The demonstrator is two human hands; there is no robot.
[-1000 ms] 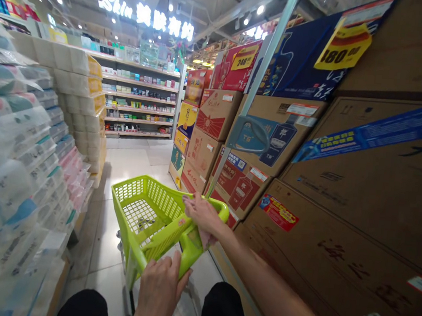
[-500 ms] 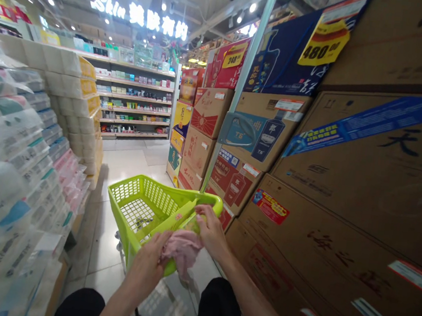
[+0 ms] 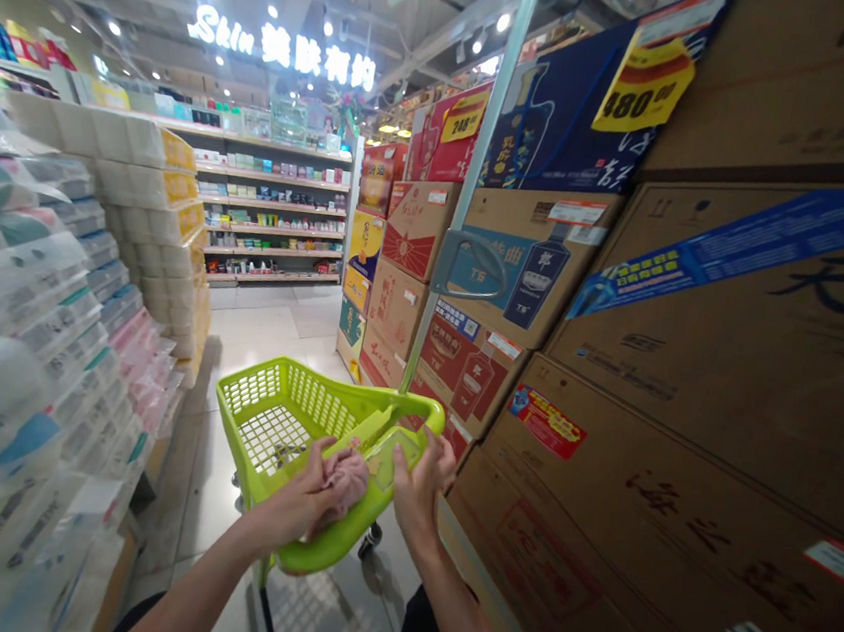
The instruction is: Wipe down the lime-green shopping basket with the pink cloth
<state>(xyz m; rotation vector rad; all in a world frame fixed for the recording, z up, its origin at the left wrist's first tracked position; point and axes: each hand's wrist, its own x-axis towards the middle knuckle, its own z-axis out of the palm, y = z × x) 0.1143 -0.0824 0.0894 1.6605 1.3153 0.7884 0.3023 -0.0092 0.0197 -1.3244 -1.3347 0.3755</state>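
My left hand (image 3: pixel 302 502) is closed on a crumpled pink cloth (image 3: pixel 345 479), which rests against the near end of a lime-green shopping cart (image 3: pixel 306 557). On the cart's right side my right hand (image 3: pixel 419 489) grips the rim, its thumb inside and its fingers wrapped over the outer edge. Between the hands lies the cart's small green tray panel (image 3: pixel 386 458) with a label on it. The cart's slatted basket (image 3: pixel 270 436) stretches away in front, with its floor grid showing.
A pole (image 3: pixel 484 152) with a grey loop handle (image 3: pixel 476 266) rises from the cart's right side. Stacked cartons (image 3: pixel 646 400) line the right close by. Tissue packs (image 3: pixel 37 316) are piled on the left. Beyond the tiled aisle (image 3: pixel 271 315) stand stocked shelves (image 3: pixel 275 205).
My left hand has drawn the cloth, now more bunched, up and slightly left over the cart's near end. My right hand has shifted down and right, from the tray area to the rim.
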